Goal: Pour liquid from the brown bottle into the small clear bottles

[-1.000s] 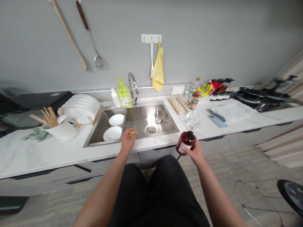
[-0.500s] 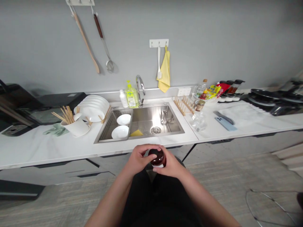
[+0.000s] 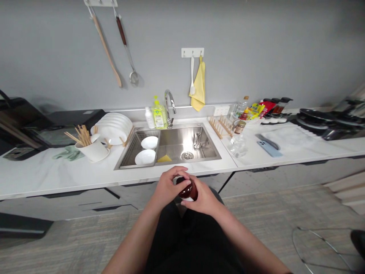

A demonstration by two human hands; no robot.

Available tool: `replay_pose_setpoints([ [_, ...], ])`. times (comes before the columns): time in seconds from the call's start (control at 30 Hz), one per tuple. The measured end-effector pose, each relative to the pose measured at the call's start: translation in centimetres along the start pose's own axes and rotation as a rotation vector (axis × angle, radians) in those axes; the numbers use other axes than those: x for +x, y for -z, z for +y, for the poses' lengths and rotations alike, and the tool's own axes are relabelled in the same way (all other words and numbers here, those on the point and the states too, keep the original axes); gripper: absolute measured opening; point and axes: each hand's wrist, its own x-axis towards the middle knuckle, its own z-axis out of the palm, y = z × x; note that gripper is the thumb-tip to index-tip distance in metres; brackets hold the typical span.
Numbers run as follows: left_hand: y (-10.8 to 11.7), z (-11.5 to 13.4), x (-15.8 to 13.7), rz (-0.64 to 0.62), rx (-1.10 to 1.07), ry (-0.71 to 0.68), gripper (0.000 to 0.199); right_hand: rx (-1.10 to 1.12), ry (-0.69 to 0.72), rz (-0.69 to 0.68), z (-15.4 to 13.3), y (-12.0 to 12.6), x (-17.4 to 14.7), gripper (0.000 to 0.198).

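Observation:
A dark reddish-brown jar (image 3: 186, 193) with a pale label is held between my hands, in front of the counter's edge and above my lap. My right hand (image 3: 203, 196) wraps round the jar's side, thumb low near the label. On the other side, my left hand (image 3: 170, 188) grips its top, thumb across it and fingers curled over the far edge. My fingers hide part of the jar's top, so whether a lid is on it I cannot tell.
Beyond the hands is a steel sink (image 3: 196, 160) with white bowls (image 3: 145, 156) in its left basket. Plates (image 3: 112, 131) and a chopstick holder (image 3: 95, 150) stand left. To the right are a small jar (image 3: 240, 126), a clear plastic bottle (image 3: 238, 146) and a phone (image 3: 269, 148).
The jar has tilted slightly, and my left hand's fingers have lifted and shifted a little over its top. My right hand keeps its hold. The camera view has moved slightly.

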Motion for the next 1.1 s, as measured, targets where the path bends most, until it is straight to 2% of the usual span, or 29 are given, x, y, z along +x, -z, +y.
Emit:
replay_pose_setpoints([
  [0.1, -0.3, 0.2, -0.3, -0.031, 0.061, -0.036, 0.027, 0.000, -0.002, 0.041, -0.2, -0.1, -0.1, 0.091],
  [0.17, -0.2, 0.1, -0.7, -0.103, 0.033, -0.053, 0.039, 0.005, -0.020, 0.075, -0.2, 0.0, 0.0, 0.087],
  [0.23, 0.0, -0.2, -1.0, -0.107, 0.000, -0.048, 0.041, 0.007, -0.029, 0.068, -0.1, 0.2, 0.0, 0.088],
  [0.33, -0.1, -0.9, -1.2, -0.005, 0.012, -0.027, 0.029, 0.029, -0.042, 0.045, 0.0, 0.1, -0.2, 0.091],
  [0.43, -0.7, -1.6, -1.1, 0.169, 0.010, -0.020, 0.023, 0.017, -0.059, 0.059, 0.5, -0.3, -0.3, 0.090],
  [0.57, -0.5, -2.9, -0.4, 0.376, -0.178, -0.002, 0.035, -0.009, -0.086, 0.159, 3.0, 0.8, -0.4, 0.091],
  [0.63, 0.9, -4.4, 0.2, 0.445, -0.232, 0.011, 0.042, -0.020, -0.125, 0.274, 5.2, 2.5, -0.2, 0.095],
  [0.7, 3.3, -6.6, 1.0, 0.501, -0.193, 0.028, 0.043, -0.034, -0.173, 0.405, 7.8, 5.1, 0.6, 0.098],
  [0.8, 7.9, -10.6, 2.4, 0.594, -0.009, 0.059, 0.042, -0.065, -0.164, 0.549, 11.6, 9.9, 3.1, 0.097],
  [0.9, 11.7, -14.0, 3.4, 0.664, 0.190, 0.118, 0.043, -0.148, -0.114, 0.705, 14.8, 14.8, 7.4, 0.095],
  [1.0, 13.3, -16.0, 3.9, 0.673, 0.359, 0.168, 0.042, -0.287, -0.183, 0.793, 17.3, 18.3, 12.1, 0.086],
  [1.1, 13.3, -16.8, 3.8, 0.665, 0.506, 0.191, 0.040, -0.288, -0.284, 0.808, 19.3, 19.8, 15.6, 0.079],
])
